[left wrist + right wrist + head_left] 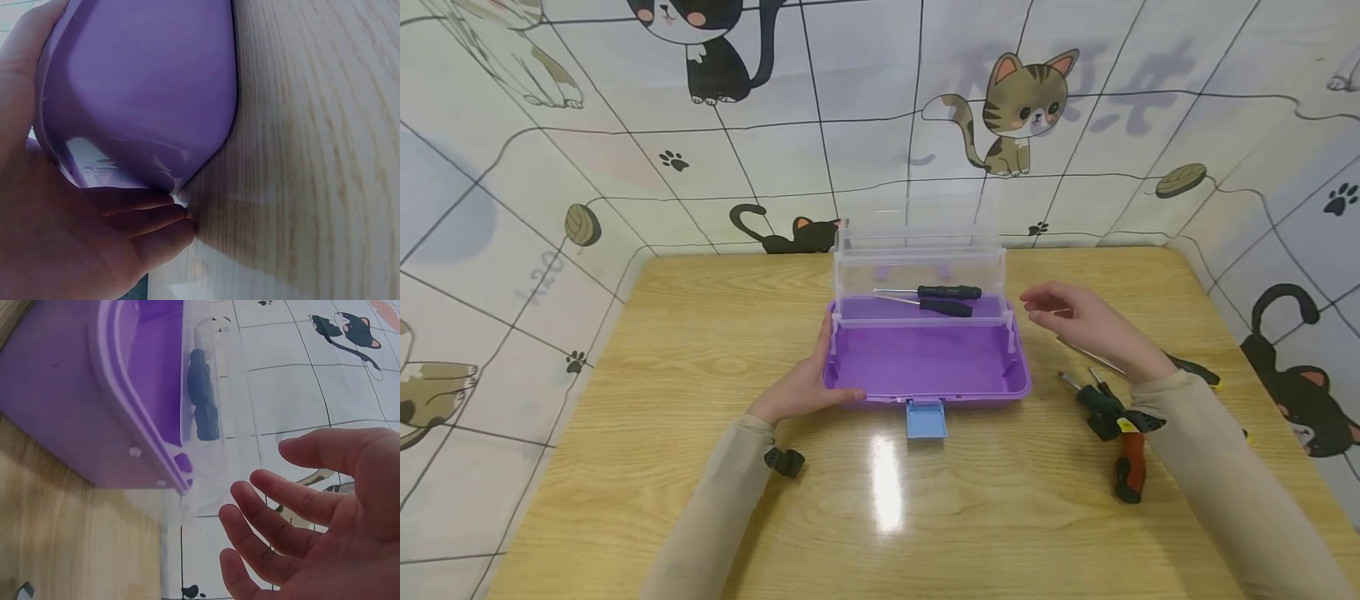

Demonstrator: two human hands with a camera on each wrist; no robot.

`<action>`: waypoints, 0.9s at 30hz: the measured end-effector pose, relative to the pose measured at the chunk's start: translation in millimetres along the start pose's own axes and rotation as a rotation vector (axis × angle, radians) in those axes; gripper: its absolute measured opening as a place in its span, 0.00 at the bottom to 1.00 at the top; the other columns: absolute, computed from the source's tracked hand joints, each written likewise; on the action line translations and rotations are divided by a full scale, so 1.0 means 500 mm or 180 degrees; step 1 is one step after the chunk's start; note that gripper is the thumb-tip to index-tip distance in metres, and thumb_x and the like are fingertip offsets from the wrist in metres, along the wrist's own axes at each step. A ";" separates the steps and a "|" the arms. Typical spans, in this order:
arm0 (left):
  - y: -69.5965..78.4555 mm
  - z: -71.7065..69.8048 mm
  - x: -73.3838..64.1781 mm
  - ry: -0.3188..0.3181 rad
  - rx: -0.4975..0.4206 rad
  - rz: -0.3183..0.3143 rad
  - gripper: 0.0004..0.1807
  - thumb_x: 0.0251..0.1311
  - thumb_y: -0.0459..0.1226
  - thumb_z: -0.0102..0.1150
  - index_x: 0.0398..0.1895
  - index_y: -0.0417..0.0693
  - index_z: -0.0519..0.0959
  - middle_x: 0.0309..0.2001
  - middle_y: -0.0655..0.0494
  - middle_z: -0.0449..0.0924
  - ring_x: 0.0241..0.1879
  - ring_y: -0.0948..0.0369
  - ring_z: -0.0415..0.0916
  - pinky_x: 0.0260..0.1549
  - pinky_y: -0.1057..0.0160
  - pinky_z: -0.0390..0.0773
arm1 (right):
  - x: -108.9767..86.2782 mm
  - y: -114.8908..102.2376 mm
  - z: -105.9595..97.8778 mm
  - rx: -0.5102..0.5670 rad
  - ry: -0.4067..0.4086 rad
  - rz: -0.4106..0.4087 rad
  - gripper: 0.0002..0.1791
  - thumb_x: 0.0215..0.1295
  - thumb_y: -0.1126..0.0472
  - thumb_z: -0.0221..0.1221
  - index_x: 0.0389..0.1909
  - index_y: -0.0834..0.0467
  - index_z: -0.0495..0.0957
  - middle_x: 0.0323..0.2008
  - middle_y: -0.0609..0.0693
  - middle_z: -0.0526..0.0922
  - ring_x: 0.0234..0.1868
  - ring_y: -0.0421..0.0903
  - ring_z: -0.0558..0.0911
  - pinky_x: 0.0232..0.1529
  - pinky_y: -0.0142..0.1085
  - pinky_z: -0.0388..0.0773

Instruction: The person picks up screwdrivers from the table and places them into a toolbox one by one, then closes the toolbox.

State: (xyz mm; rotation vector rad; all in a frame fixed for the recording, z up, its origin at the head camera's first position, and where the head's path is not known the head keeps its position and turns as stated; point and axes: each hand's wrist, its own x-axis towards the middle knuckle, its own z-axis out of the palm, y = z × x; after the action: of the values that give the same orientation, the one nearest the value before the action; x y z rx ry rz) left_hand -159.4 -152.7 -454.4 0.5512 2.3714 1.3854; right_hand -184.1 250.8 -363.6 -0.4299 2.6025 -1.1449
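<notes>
A purple toolbox with a raised clear lid and a blue latch stands on the table. Two black-handled screwdrivers lie in its clear tray at the back. My left hand holds the left end, thumb at the front rim, fingers round the side; in the left wrist view the toolbox wall fills the space beside the palm. Just off the right end hovers my right hand, fingers loosely bent, nothing in them. One dark screwdriver handle shows through the tray in the right wrist view.
Right of the toolbox, under and beside my right forearm, lie several hand tools, among them a red-and-black handle and a dark green tool. A cat-patterned cloth stands behind and around the wooden table.
</notes>
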 end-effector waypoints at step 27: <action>0.000 0.000 -0.001 -0.0013 0.0008 -0.0097 0.72 0.47 0.46 0.75 0.72 0.75 0.18 0.76 0.49 0.32 0.70 0.43 0.51 0.65 0.44 0.55 | -0.106 0.096 0.002 -0.0026 -0.0018 0.0283 0.23 0.76 0.57 0.49 0.64 0.67 0.66 0.58 0.65 0.74 0.57 0.59 0.73 0.44 0.27 0.74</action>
State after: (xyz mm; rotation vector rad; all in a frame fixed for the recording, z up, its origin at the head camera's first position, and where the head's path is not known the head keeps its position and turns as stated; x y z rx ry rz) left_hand -158.8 -153.1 -454.3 0.5161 2.3688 1.3670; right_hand -142.7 300.7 -394.0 -0.3151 2.5943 -1.1025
